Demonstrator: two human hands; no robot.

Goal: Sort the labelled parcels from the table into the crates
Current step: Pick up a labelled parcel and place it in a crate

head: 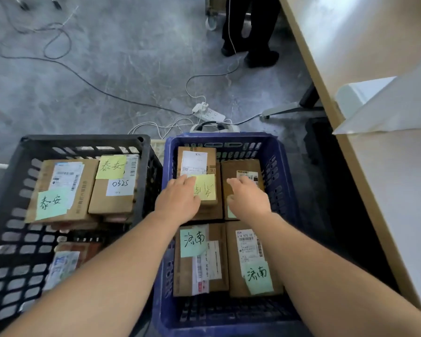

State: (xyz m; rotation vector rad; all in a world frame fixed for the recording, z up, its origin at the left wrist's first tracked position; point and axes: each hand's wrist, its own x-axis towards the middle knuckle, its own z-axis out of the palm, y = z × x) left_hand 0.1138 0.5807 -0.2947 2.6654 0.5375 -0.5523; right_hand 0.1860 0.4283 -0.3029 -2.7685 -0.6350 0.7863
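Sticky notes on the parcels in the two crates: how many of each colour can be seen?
Yellow sticky notes: 2, one in the black crate at, one in the blue crate at.
Green sticky notes: 3, at.
Total: 5

The left hand (178,200) covers the near-left corner of the top parcel (197,176) in the blue crate (280,166), and part of its yellow note (204,188), whose writing is too smeared to read. The right hand (248,200) hides much of the neighbouring parcel (241,169). Whether either hand grips anything cannot be told. The left forearm masks the black crate (10,190) at its near-right side, lower centre. The bench (374,45) runs off the right edge. A standing person (250,32) is cut at the top edge.
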